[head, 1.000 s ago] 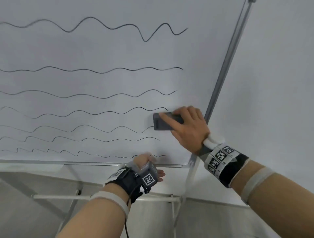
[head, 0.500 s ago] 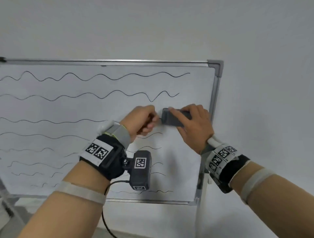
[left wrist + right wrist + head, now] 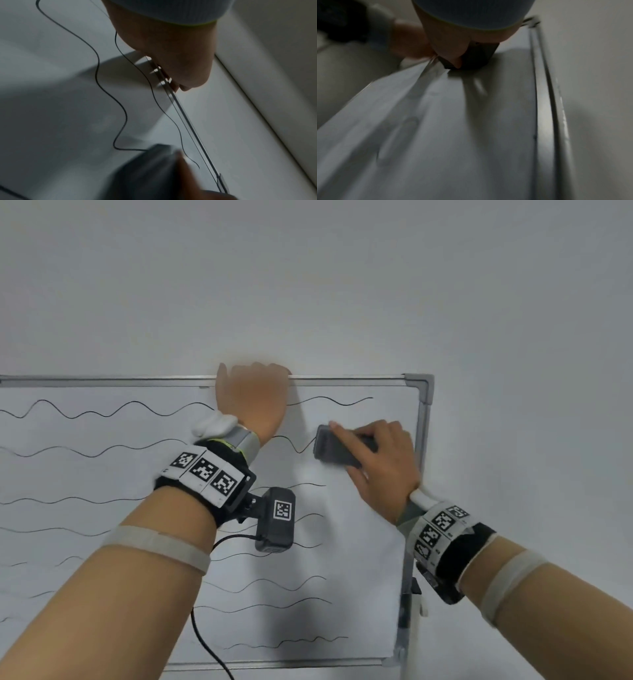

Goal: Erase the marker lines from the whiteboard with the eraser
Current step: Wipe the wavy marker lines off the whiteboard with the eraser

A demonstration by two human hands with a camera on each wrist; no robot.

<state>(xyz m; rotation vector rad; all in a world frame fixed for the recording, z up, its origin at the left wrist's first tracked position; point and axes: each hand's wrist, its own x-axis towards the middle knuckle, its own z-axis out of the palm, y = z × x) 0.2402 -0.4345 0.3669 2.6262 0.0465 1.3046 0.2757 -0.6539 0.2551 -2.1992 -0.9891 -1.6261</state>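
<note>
A whiteboard (image 3: 102, 474) in a grey metal frame carries several wavy black marker lines (image 3: 102, 412). My right hand (image 3: 380, 467) grips a dark grey eraser (image 3: 337, 451) and presses it flat against the board near the right end of the second line. The strip of board below the eraser, along the right side, is wiped white. My left hand (image 3: 253, 395) grips the board's top frame edge, fingers curled over it. In the left wrist view the left hand (image 3: 180, 70) clasps the metal rail (image 3: 187, 121). The right wrist view shows the eraser (image 3: 471, 56) on the board.
A plain white wall (image 3: 342, 285) lies behind and above the board. The frame's right upright (image 3: 423, 440) stands just right of the eraser. A black cable (image 3: 209, 645) hangs from the left wrist camera (image 3: 277, 518) across the lower board.
The left hand rose from near the eraser to the board's top edge and took hold of it. The eraser moved up the board's right side. The right ends of several lines are gone.
</note>
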